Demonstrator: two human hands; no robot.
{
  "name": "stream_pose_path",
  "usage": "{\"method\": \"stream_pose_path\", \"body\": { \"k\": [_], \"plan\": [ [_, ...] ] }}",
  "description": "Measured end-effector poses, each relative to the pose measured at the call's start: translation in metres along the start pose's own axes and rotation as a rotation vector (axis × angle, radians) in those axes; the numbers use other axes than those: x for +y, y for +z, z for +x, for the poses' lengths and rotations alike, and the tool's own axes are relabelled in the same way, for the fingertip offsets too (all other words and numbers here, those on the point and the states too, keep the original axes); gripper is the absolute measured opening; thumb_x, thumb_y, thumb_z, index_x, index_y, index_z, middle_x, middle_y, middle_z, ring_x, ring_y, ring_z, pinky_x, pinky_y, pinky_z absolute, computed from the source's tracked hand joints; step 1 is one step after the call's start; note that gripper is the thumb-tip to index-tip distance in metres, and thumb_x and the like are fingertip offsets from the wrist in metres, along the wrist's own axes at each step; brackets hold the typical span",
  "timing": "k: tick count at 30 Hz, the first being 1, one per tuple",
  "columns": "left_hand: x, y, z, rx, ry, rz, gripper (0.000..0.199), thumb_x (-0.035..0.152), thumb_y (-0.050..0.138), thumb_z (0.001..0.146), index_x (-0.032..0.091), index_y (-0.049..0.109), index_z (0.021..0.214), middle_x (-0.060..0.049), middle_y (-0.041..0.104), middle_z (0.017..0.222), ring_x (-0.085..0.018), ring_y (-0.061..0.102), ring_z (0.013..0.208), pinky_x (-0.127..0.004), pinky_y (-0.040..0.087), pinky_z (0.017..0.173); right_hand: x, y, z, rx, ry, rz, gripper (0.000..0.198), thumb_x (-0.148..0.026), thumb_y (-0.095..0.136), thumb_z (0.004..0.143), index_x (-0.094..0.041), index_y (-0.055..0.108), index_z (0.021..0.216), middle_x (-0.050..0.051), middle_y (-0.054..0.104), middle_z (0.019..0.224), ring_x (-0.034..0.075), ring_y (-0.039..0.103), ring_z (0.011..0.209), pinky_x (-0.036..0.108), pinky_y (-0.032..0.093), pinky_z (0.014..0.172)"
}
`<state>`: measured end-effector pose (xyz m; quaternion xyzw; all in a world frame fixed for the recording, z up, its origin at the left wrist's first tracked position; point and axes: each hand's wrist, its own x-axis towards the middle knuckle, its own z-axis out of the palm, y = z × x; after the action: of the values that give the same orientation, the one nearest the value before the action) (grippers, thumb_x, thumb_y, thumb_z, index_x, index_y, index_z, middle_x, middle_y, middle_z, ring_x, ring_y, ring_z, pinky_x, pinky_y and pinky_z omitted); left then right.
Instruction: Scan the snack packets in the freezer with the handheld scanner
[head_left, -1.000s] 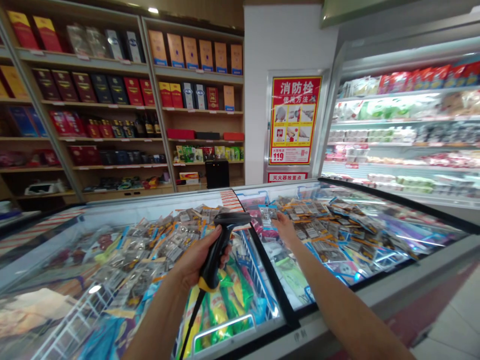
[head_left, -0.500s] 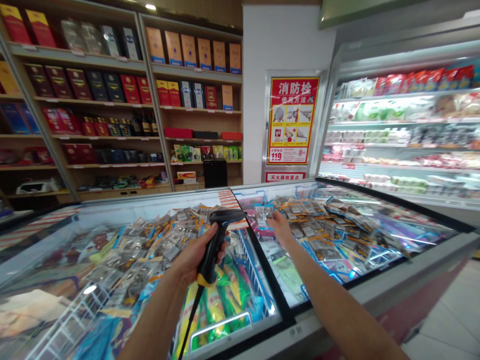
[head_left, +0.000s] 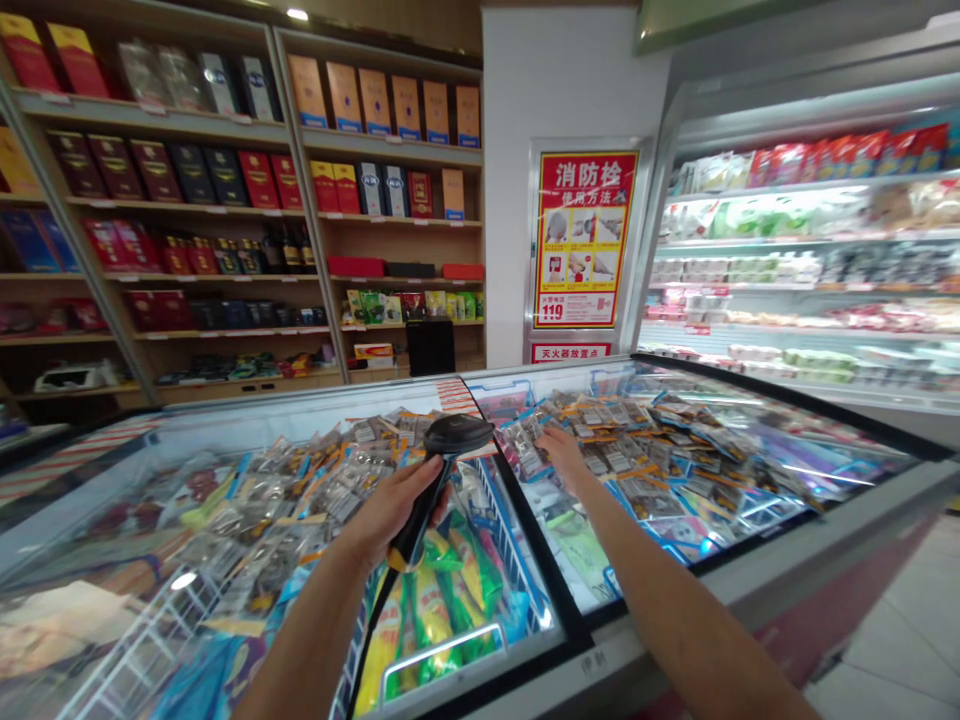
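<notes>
My left hand [head_left: 386,510] is wrapped round the handle of a black and yellow barcode scanner [head_left: 457,434], whose head points right and whose cable hangs down. To the right, my right hand [head_left: 561,456] pinches the edge of a small clear snack packet [head_left: 523,443] with blue trim. The packet tilts near the left end of a heap of similar packets [head_left: 637,450], so its outline blends with theirs. More such packets [head_left: 330,485] lie to the left of the scanner.
Both heaps lie over a chest freezer [head_left: 517,690] with glass lids and dark frames. A wire basket [head_left: 491,640] inside holds green and yellow packages [head_left: 435,620]. Behind stand shelves of boxed goods [head_left: 360,145], a red wall sign [head_left: 585,240] and a lit chiller [head_left: 802,270].
The packet in my right hand has turned from facing me to a tilted position. The scanner's head has swung slightly to show more of its top.
</notes>
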<state>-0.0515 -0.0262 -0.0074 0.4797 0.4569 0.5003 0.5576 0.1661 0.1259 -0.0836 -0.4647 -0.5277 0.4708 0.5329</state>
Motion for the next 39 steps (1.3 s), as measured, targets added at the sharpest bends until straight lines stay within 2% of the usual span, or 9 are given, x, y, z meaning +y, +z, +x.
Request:
{"method": "stream_pose_path", "body": {
  "k": [7, 12, 16, 20, 26, 30, 33, 35, 39],
  "plan": [
    [0.000, 0.001, -0.002, -0.061, 0.027, 0.055, 0.033, 0.046, 0.057, 0.070, 0.014, 0.052, 0.067, 0.000, 0.056, 0.052, -0.007, 0.047, 0.043, -0.018, 0.035, 0.042, -0.005, 0.000, -0.003, -0.058, -0.003, -0.037, 0.014, -0.034, 0.050, 0.058, -0.020, 0.050, 0.061, -0.004, 0.050, 0.048, 0.011, 0.045, 0.046, 0.022, 0.033, 0.044],
    [-0.001, -0.006, 0.002, -0.035, 0.010, 0.014, 0.036, 0.049, 0.058, 0.067, 0.014, 0.054, 0.070, 0.000, 0.056, 0.054, -0.008, 0.048, 0.043, -0.019, 0.036, 0.041, -0.004, -0.002, -0.002, -0.084, -0.123, -0.133, 0.024, -0.042, 0.055, 0.060, -0.019, 0.052, 0.062, -0.003, 0.054, 0.055, 0.012, 0.048, 0.054, 0.023, 0.035, 0.052],
    [-0.001, -0.009, 0.003, -0.018, 0.002, -0.002, 0.036, 0.049, 0.059, 0.066, 0.014, 0.054, 0.074, 0.000, 0.056, 0.055, -0.009, 0.050, 0.044, -0.020, 0.037, 0.041, -0.007, -0.007, 0.001, -0.124, -0.227, -0.311, 0.016, -0.030, 0.053, 0.061, -0.020, 0.057, 0.073, -0.003, 0.056, 0.056, 0.013, 0.049, 0.054, 0.023, 0.035, 0.053],
    [-0.001, -0.008, 0.003, -0.010, -0.014, 0.014, 0.035, 0.049, 0.058, 0.067, 0.014, 0.054, 0.072, 0.000, 0.056, 0.055, -0.009, 0.049, 0.044, -0.020, 0.036, 0.041, -0.016, -0.003, -0.005, -0.081, -0.344, -0.572, 0.022, -0.022, 0.051, 0.064, -0.022, 0.059, 0.084, -0.002, 0.058, 0.061, 0.013, 0.049, 0.056, 0.024, 0.034, 0.054],
    [-0.001, -0.008, 0.002, -0.007, -0.022, 0.021, 0.036, 0.050, 0.057, 0.067, 0.015, 0.052, 0.073, 0.000, 0.056, 0.055, -0.009, 0.049, 0.044, -0.020, 0.036, 0.041, -0.029, 0.015, -0.025, -0.099, -0.492, -0.956, 0.017, -0.035, 0.050, 0.074, -0.021, 0.059, 0.075, 0.001, 0.059, 0.064, 0.015, 0.051, 0.063, 0.024, 0.031, 0.058],
    [0.000, -0.009, 0.002, -0.012, -0.006, 0.042, 0.035, 0.049, 0.056, 0.069, 0.015, 0.052, 0.073, 0.000, 0.056, 0.054, -0.009, 0.049, 0.044, -0.021, 0.037, 0.042, -0.034, 0.015, -0.028, 0.032, -0.509, -1.081, 0.014, -0.027, 0.048, 0.076, -0.021, 0.061, 0.072, 0.004, 0.063, 0.074, 0.017, 0.054, 0.070, 0.026, 0.033, 0.062],
    [0.000, -0.009, 0.002, -0.020, -0.026, 0.043, 0.035, 0.049, 0.056, 0.069, 0.015, 0.052, 0.072, 0.000, 0.056, 0.056, -0.009, 0.049, 0.045, -0.020, 0.036, 0.042, -0.028, 0.020, -0.031, -0.137, -0.471, -1.221, 0.010, -0.026, 0.057, 0.070, -0.020, 0.061, 0.063, 0.006, 0.063, 0.072, 0.019, 0.056, 0.070, 0.026, 0.033, 0.060],
    [0.000, -0.009, 0.003, -0.026, -0.033, 0.052, 0.035, 0.049, 0.057, 0.068, 0.014, 0.052, 0.067, -0.001, 0.056, 0.055, -0.009, 0.048, 0.045, -0.020, 0.036, 0.042, -0.024, 0.022, -0.032, -0.225, -0.461, -1.259, 0.015, -0.031, 0.059, 0.069, -0.020, 0.060, 0.057, 0.006, 0.063, 0.067, 0.019, 0.056, 0.069, 0.027, 0.033, 0.059],
    [-0.001, -0.007, 0.001, -0.027, -0.035, 0.071, 0.037, 0.050, 0.056, 0.068, 0.014, 0.052, 0.061, -0.001, 0.056, 0.054, -0.008, 0.046, 0.043, -0.019, 0.035, 0.042, -0.025, 0.010, -0.023, -0.143, -0.416, -1.123, 0.032, -0.036, 0.051, 0.074, -0.021, 0.053, 0.047, 0.004, 0.055, 0.052, 0.016, 0.052, 0.059, 0.026, 0.030, 0.056]
  ]
}}
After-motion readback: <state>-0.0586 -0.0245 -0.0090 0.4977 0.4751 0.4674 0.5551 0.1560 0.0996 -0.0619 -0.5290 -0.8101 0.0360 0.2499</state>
